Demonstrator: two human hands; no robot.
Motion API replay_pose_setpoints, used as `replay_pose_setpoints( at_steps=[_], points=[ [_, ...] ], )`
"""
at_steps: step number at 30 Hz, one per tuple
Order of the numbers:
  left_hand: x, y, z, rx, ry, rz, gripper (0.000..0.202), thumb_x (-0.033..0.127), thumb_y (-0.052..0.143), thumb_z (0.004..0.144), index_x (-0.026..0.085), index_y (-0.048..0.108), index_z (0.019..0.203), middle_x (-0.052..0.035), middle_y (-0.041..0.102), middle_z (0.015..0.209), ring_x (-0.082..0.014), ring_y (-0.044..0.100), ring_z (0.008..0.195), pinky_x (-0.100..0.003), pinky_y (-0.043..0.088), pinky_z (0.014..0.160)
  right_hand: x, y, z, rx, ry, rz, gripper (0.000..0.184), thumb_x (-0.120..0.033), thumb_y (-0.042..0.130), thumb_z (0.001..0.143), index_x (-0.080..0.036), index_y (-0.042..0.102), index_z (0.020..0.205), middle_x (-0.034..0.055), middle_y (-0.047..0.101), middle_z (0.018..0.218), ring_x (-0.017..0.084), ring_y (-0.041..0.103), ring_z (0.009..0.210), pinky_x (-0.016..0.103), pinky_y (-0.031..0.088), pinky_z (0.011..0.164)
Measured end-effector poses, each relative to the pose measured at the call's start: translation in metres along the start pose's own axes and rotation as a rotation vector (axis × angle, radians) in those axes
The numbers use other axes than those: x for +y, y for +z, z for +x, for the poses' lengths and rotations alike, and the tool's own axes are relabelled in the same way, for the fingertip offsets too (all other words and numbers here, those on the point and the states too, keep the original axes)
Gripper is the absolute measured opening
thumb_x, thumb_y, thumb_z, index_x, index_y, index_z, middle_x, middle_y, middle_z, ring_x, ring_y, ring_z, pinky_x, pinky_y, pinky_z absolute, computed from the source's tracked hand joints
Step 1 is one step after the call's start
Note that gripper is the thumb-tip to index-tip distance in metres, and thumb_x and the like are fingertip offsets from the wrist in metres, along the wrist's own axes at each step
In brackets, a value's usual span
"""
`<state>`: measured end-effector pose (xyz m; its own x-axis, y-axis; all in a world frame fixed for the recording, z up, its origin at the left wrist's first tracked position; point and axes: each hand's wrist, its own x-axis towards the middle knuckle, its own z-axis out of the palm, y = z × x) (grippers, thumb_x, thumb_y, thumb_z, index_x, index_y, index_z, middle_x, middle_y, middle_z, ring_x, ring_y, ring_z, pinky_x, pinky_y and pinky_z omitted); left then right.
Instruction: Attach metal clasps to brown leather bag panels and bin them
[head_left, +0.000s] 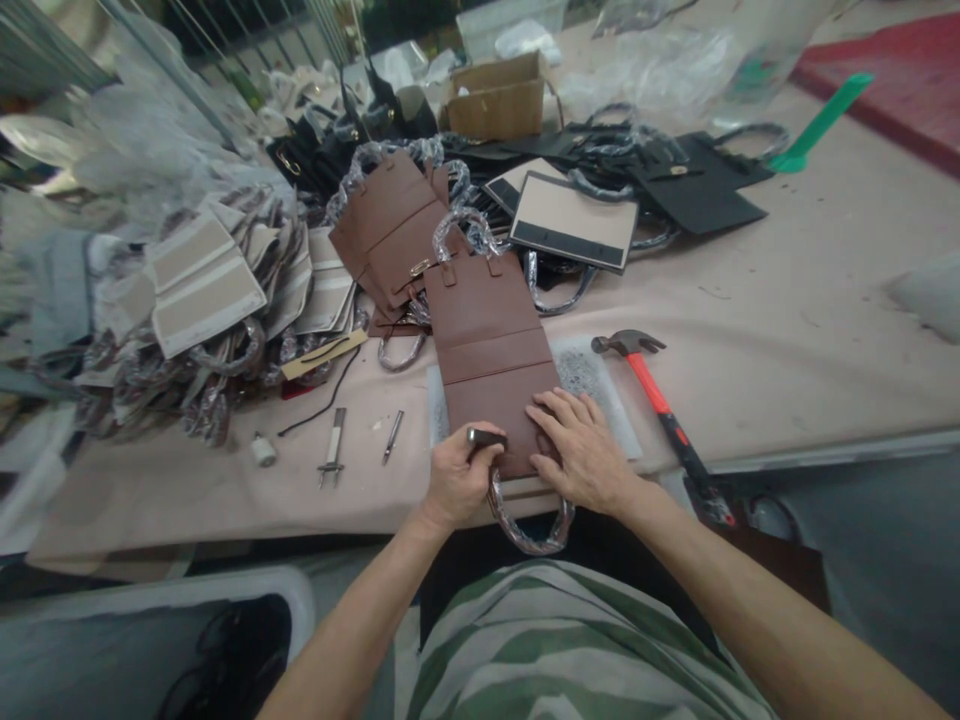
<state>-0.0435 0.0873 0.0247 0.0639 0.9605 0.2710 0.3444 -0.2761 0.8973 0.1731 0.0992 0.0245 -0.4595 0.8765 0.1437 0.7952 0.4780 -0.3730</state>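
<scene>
A brown leather bag panel (491, 330) lies on a pale speckled slab (592, 385) at the table's front edge. Its plastic-wrapped handles (532, 545) loop out at the near and far ends. My left hand (461, 475) is closed around a short metal punch (486, 437), held over the panel's near left corner; the punch's tip is hidden. Across the near right part of the panel, my right hand (581, 450) rests with its fingers spread. A claw hammer (652, 390) with a red and black handle lies right of the slab, its handle end past the table edge.
Left of the slab are a silver pen-like tool (393, 437), a caliper-like tool (332, 447) and a small white bottle (262, 450). Beige bag panels (206, 280) are piled at the left. Behind lie more brown panels (390, 220), black panels (686, 185) and a cardboard box (496, 97).
</scene>
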Motion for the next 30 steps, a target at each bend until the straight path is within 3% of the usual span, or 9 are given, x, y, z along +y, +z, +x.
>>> replay_pose_setpoints(
  at_steps=[2, 7, 14, 25, 30],
  points=[
    [0.001, 0.001, -0.003, -0.037, 0.047, 0.037, 0.009, 0.019, 0.064, 0.090, 0.018, 0.072, 0.093, -0.0041, 0.077, 0.093, -0.0173, 0.073, 0.087, -0.027, 0.059, 0.083, 0.000, 0.001, 0.000, 0.002, -0.002, 0.000, 0.060, -0.039, 0.060, 0.089, -0.015, 0.052, 0.143, 0.0158, 0.045, 0.154, 0.037, 0.032, 0.145, 0.057, 0.020, 0.121],
    [-0.002, 0.010, -0.007, 0.008, 0.081, 0.059, 0.010, 0.018, 0.062, 0.092, 0.018, 0.072, 0.095, -0.0041, 0.077, 0.093, -0.0173, 0.073, 0.086, -0.027, 0.059, 0.082, -0.001, 0.001, 0.000, -0.006, -0.001, -0.002, 0.060, -0.037, 0.060, 0.088, -0.014, 0.052, 0.143, 0.0150, 0.045, 0.153, 0.036, 0.032, 0.145, 0.056, 0.019, 0.122],
    [-0.002, 0.011, -0.004, -0.011, 0.065, 0.096, 0.010, 0.020, 0.062, 0.092, 0.019, 0.072, 0.094, -0.0038, 0.078, 0.092, -0.0181, 0.074, 0.085, -0.029, 0.059, 0.082, -0.002, 0.000, 0.001, 0.009, 0.004, 0.003, 0.059, -0.036, 0.059, 0.088, -0.015, 0.053, 0.142, 0.0155, 0.046, 0.153, 0.036, 0.032, 0.145, 0.056, 0.020, 0.121],
    [-0.007, 0.022, -0.009, 0.026, 0.161, 0.150, 0.009, 0.020, 0.058, 0.095, 0.019, 0.066, 0.097, -0.0043, 0.074, 0.092, -0.0166, 0.071, 0.083, -0.026, 0.058, 0.078, 0.000, 0.003, -0.001, 0.001, 0.009, 0.018, 0.061, -0.038, 0.059, 0.089, -0.015, 0.052, 0.144, 0.0149, 0.044, 0.155, 0.037, 0.029, 0.147, 0.057, 0.016, 0.122],
    [-0.006, 0.025, -0.009, -0.021, 0.178, 0.211, 0.012, 0.020, 0.052, 0.096, 0.019, 0.063, 0.100, -0.0050, 0.073, 0.092, -0.0156, 0.070, 0.075, -0.025, 0.057, 0.073, 0.004, 0.003, -0.001, 0.007, -0.021, 0.099, 0.059, -0.042, 0.060, 0.089, -0.015, 0.055, 0.141, 0.0170, 0.046, 0.153, 0.038, 0.032, 0.145, 0.061, 0.020, 0.120]
  ],
)
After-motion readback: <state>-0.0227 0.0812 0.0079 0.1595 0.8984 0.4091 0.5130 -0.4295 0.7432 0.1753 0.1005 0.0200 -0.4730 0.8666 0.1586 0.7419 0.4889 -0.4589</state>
